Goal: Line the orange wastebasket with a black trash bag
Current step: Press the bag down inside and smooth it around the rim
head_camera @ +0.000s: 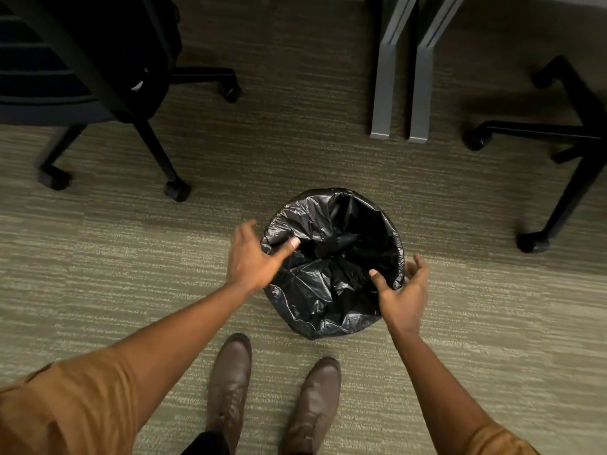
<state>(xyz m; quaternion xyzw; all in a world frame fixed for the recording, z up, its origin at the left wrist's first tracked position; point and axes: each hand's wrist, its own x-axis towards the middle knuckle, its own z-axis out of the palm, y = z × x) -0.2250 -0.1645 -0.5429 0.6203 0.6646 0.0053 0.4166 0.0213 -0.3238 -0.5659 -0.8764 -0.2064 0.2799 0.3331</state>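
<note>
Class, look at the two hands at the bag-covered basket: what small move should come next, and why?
Probably press the bag deeper into the basket with the left hand. The plastic already drapes over the whole rim and hides the basket's sides, but folds bunch up near the front inside. The right hand, open at the near-right rim, could steady the edge meanwhile.

A striped olive-green carpet (295, 159) covers the floor. At upper left stands a dark office chair with a black wheeled base (108, 93), one castor resting near the middle. Two grey metal desk legs (399, 77) stand side by side at top centre. Another black wheeled chair base (565, 152) sits at right. Two brown leather lace-up shoes (272, 395) stand at the bottom.
</note>
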